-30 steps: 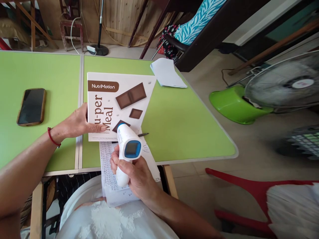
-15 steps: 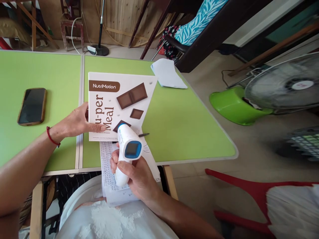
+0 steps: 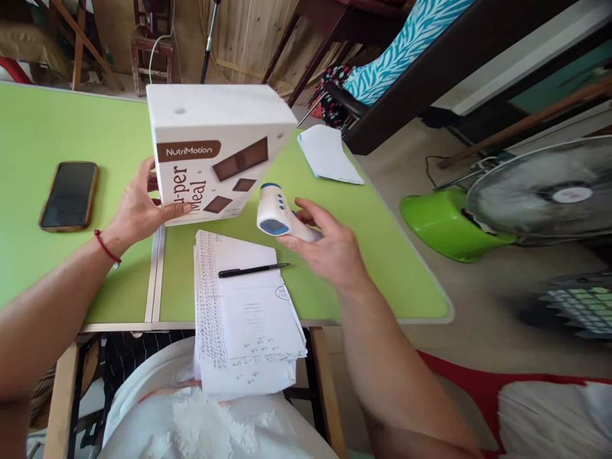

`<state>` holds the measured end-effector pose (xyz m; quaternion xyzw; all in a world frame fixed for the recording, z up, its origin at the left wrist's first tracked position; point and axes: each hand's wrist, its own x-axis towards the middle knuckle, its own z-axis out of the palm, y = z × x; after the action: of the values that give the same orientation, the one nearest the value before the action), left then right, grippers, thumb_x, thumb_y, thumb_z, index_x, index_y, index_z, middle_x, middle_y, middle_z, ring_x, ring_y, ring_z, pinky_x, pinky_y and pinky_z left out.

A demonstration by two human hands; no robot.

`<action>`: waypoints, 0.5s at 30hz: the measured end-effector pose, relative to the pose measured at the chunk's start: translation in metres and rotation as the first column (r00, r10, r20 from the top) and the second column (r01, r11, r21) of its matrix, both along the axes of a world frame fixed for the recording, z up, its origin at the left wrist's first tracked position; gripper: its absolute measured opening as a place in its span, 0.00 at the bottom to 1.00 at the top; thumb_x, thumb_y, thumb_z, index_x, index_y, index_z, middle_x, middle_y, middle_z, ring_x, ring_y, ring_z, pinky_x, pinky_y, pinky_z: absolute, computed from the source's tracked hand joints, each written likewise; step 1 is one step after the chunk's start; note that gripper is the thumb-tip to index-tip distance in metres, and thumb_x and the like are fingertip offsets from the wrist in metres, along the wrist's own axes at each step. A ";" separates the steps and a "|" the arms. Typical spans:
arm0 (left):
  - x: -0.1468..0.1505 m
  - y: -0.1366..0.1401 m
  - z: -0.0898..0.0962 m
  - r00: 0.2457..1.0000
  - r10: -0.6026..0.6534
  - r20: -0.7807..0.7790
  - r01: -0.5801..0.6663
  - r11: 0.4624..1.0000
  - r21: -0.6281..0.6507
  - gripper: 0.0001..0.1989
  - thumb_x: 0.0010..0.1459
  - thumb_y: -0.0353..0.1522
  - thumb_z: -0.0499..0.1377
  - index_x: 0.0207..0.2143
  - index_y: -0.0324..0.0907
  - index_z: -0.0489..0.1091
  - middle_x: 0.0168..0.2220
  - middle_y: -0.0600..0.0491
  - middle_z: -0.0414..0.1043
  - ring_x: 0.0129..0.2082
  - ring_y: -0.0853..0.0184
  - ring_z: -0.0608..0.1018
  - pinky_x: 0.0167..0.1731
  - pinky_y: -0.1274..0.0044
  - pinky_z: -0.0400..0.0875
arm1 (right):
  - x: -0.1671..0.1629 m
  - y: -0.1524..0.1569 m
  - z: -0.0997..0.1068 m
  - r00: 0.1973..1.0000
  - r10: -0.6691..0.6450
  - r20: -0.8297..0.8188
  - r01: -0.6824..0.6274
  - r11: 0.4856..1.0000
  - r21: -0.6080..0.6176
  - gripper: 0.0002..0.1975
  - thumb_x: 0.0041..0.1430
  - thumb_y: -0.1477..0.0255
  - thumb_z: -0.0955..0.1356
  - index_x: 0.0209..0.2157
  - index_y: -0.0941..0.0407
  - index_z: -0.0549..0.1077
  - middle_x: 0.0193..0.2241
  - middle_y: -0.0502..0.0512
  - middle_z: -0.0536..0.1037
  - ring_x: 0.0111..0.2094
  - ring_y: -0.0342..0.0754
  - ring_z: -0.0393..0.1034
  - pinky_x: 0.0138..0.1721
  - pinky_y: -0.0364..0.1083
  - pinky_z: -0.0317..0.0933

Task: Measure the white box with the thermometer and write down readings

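Observation:
My left hand (image 3: 138, 207) grips the left side of a white cardboard box (image 3: 191, 172) printed with "NutriMotion" and brown chocolate pieces. Its thumb presses on the front, with the other fingers partly hidden behind. The box is tilted, so its top face shows. In my right hand (image 3: 332, 245) is a white and blue infrared thermometer (image 3: 277, 213), held by its handle just right of the box's lower corner, apart from it. Below them lie handwritten sheets of paper (image 3: 248, 319), overhanging the table's near edge, with a black pen (image 3: 253, 270) across them.
On the green table (image 3: 382, 280), a phone (image 3: 69, 196) lies at the left and folded white paper (image 3: 329, 153) at the far right edge. Beyond the table stand a fan (image 3: 540, 191), a green plastic stool or tub (image 3: 454, 223) and a red chair (image 3: 459, 376).
The box has tipped and come up, so its top face now shows. My right hand has moved right and up with the thermometer, now turned sideways, uncovering the papers and pen.

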<state>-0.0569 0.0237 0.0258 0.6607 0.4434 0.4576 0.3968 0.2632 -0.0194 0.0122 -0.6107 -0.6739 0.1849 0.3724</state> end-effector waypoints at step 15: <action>-0.001 0.011 -0.011 0.952 0.145 -0.268 -0.137 0.989 0.048 0.38 0.46 0.35 0.71 0.58 0.40 0.59 0.56 0.43 0.69 0.56 0.53 0.73 0.46 0.67 0.76 | 0.014 0.042 -0.049 0.975 0.058 0.215 -0.076 0.994 0.075 0.17 0.46 0.63 0.76 0.38 0.54 0.77 0.38 0.58 0.81 0.40 0.57 0.74 0.44 0.57 0.68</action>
<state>-0.0580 0.0346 0.0143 0.6894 0.5330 0.3964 0.2890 0.2768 0.0225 -0.0372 -0.5880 -0.7372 0.1031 0.3167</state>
